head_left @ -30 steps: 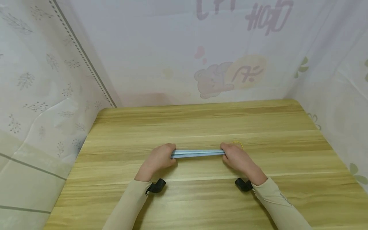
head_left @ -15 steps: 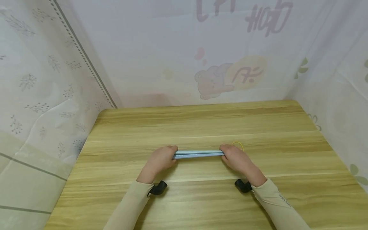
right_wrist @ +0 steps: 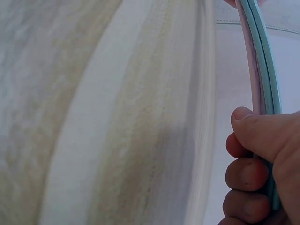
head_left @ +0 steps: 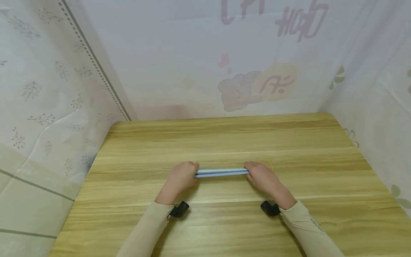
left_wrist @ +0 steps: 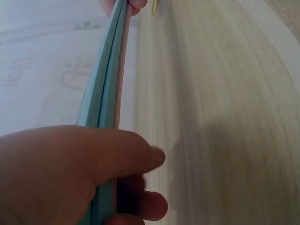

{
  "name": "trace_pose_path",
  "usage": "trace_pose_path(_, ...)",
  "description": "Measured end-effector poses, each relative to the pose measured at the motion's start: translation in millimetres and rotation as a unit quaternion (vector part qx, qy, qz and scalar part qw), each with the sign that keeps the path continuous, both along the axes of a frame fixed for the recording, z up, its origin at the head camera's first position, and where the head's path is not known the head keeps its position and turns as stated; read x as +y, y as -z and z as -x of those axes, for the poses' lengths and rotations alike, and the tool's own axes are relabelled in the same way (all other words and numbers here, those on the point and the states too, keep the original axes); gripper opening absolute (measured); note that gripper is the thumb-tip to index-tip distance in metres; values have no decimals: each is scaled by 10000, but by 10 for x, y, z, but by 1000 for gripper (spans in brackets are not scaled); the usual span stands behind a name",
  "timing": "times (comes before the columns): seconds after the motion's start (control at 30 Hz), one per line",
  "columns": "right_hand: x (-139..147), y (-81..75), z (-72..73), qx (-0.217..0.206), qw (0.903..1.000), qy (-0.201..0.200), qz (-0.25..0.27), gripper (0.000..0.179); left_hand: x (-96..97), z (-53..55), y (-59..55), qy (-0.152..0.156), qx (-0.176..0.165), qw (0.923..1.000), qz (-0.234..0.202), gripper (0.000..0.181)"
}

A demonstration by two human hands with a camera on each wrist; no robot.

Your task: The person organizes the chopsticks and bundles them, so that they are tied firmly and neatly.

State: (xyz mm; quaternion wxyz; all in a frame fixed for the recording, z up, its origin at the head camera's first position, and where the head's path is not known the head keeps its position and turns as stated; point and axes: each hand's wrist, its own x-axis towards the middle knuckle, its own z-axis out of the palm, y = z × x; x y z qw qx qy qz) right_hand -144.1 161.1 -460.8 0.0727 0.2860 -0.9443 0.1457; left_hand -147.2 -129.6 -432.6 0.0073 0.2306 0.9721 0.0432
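Note:
A long, narrow bundle of flat light-blue layers (head_left: 222,173) stretches between my two hands, just over the table. Up close in the left wrist view, the bundle (left_wrist: 108,89) looks teal with a pink layer along one side. My left hand (head_left: 182,177) grips its left end, thumb across the layers and fingers curled beneath. At the other end my right hand (head_left: 262,175) holds it; the right wrist view shows the thumb and curled fingers (right_wrist: 246,173) round the layers. A thin yellow loop (head_left: 266,160) shows beyond the right hand. Both ends of the bundle are covered by the hands.
The wood-grain table (head_left: 205,139) has rounded far corners. Patterned pale curtains (head_left: 167,64) enclose its back and sides. A black wrist camera (head_left: 179,209) sits at the left cuff and another black wrist camera (head_left: 269,208) at the right cuff.
My left hand has shifted slightly right and the right hand slightly left, so a shorter stretch of the bundle shows. Its layers look more closely stacked. Both hands still hold it.

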Motion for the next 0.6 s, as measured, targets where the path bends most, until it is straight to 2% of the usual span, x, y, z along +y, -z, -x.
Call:
trace_pose_path(0.27,-17,-16,-12,-2,9999,48,137,20,46,-31,12,-153,99,9996,225,21)
trace_pose_path(0.43,-16,-10,-5,-23,9998,-2,219,17,70,-47,9,-137,318,9988,335,22)
trace_pose_path(0.6,-2,-17,7,-42,9994,-22,334,16,79,-48,4,-122,331,9983,467,28)
